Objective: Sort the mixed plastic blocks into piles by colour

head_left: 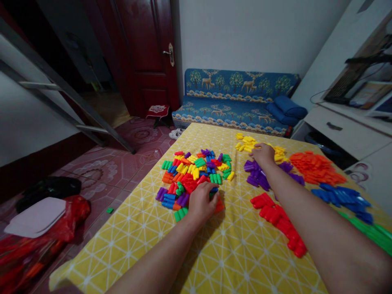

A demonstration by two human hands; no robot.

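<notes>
A mixed heap of bullet-shaped plastic building blocks [190, 169] in several colours lies on the left half of the table. My left hand [202, 201] reaches into its near right edge with curled fingers; a blue block [214, 190] shows by the fingertips, but its grip is hidden. Farther off, my right hand [263, 155] is closed, fingertips down at the yellow blocks [246, 143], and what it holds is hidden. Just below that hand are purple blocks [256, 174]. Red blocks [278, 220] lie under my right forearm.
Orange blocks [317, 168], blue blocks [343, 198] and green blocks [370, 232] form piles at the right on the yellow tablecloth [147, 253]. A sofa [229, 106] stands beyond the table, a white cabinet [337, 126] to the right. A ladder [70, 98] leans at left.
</notes>
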